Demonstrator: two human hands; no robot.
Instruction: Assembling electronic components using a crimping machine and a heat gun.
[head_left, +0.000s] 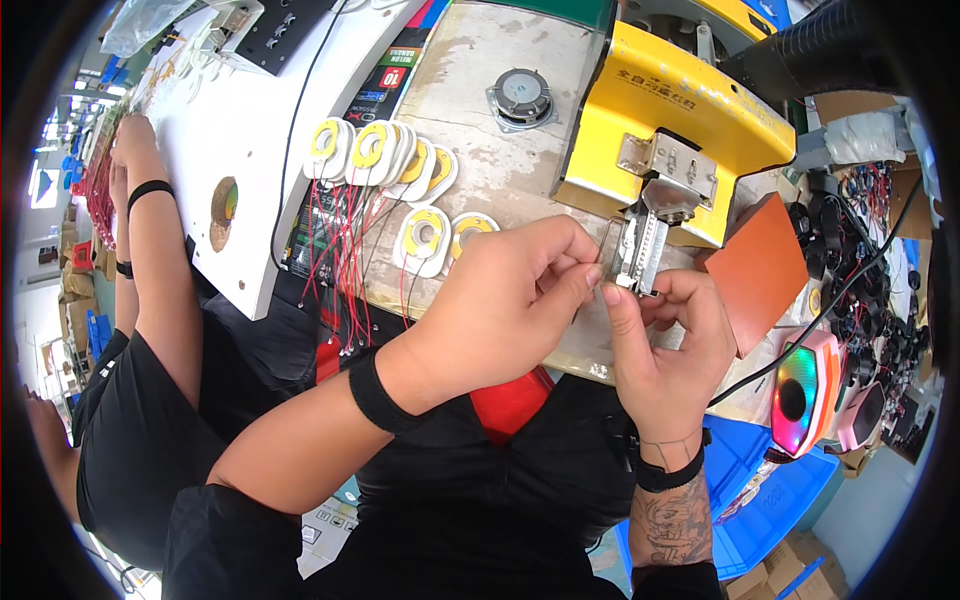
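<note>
Fingers of the left hand point(500, 300) are pinched narrow beside the metal fixture point(652, 240), which sits low on the front of the yellow machine point(670, 100); what lies in that pinch is too small for me to tell. The right hand point(672, 350) is looser, thumb and curled fingers either side of the fixture's lower end, perhaps to steady something, though I cannot tell whether it holds anything. Both wrists come in low, presumably to keep the fixture in sight. White-and-yellow ring pieces point(422, 240) lie to the left, their red leads point(345, 255) hanging past the front edge of the bench point(460, 60), likely to keep them from tangling. The orange panel point(758, 270) crowds the right hand; easier room lies leftward, between the rings and the machine, below the round speaker part point(523, 97).
</note>
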